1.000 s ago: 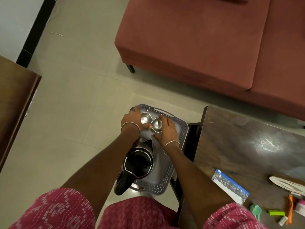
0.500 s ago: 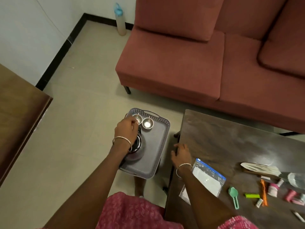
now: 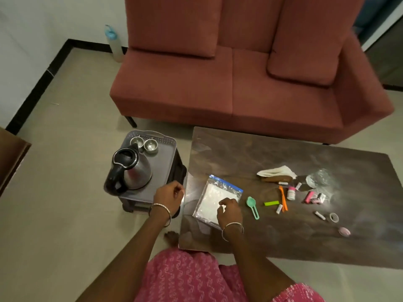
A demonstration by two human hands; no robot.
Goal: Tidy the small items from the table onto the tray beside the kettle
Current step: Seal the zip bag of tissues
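Clutter lies right of both hands on the dark table [image 3: 239, 153]. The right hand [image 3: 229, 209] is nearer, fingers loosely bent over the flat, glossy zip bag [image 3: 214, 196], gripping nothing. The green plastic scoop [image 3: 252, 207] lies just beside it, handle toward the person. The left hand [image 3: 169, 196] is slack and empty at the corner of the grey perforated tray [image 3: 165, 162], near the steel kettle [image 3: 130, 171].

Your tray [image 3: 168, 162]: grey, perforated rim, just left of the counter [image 3: 239, 153]. It carries a steel kettle [image 3: 133, 173] with a black handle at the near end and two steel cups [image 3: 151, 145] side by side at the far end.

Your counter holds:
- a zip bag [image 3: 214, 199], flat, near the left edge
- to the bag's right, a green scoop [image 3: 252, 205], green bar [image 3: 271, 203], orange tie [image 3: 283, 198], pink-capped bottle [image 3: 290, 192] and tape ring [image 3: 333, 217]
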